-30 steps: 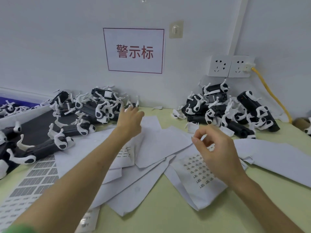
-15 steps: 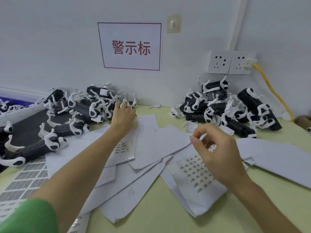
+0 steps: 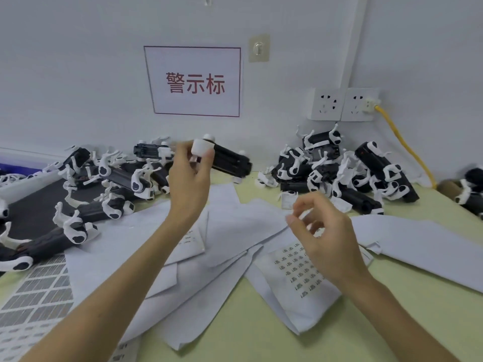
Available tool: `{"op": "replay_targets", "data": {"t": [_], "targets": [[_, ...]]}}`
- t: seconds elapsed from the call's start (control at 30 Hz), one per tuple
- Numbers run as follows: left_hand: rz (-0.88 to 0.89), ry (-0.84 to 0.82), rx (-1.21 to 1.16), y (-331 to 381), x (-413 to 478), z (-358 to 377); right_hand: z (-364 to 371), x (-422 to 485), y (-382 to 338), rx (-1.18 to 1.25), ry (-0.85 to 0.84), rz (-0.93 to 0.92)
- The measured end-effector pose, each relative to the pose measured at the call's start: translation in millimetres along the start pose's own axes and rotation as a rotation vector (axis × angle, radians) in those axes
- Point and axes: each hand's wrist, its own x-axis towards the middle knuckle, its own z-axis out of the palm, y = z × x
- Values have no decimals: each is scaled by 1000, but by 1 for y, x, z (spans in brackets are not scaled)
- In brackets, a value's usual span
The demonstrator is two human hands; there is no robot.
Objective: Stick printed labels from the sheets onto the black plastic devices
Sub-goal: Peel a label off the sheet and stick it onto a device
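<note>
My left hand (image 3: 190, 176) is gripping one black device (image 3: 231, 161) by its white-capped end, holding it in the air above the loose white sheets (image 3: 235, 226) on the desk (image 3: 261, 335). My right hand (image 3: 328, 241) is hovering over the label sheet (image 3: 292, 275), fingers curled, thumb and forefinger drawn close; I cannot tell whether a label is sitting between them. More devices are lying heaped at the wall, one pile on the left (image 3: 112, 178), one on the right (image 3: 339, 176).
</note>
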Motion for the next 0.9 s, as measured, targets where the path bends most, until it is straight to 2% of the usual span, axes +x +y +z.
{"op": "replay_targets", "data": {"t": [0.17,0.3,0.5,0.63,0.77,0.9], "targets": [[-349,-132,-422,31,-33,14,-2,1,2,65,113,9],[-519,-251,-642,41,-53,20,-9,6,6,78,134,-2],[-633,-423,-757,37,-73,28,-11,8,8,141,91,45],[-757,-536,-728,31,-84,30,-13,10,5,298,159,123],[-726,-586,-632,32,-88,30,-17,14,3,421,176,181],[-385,-519,-348,26,-85,26,-20,18,6,498,139,271]]}}
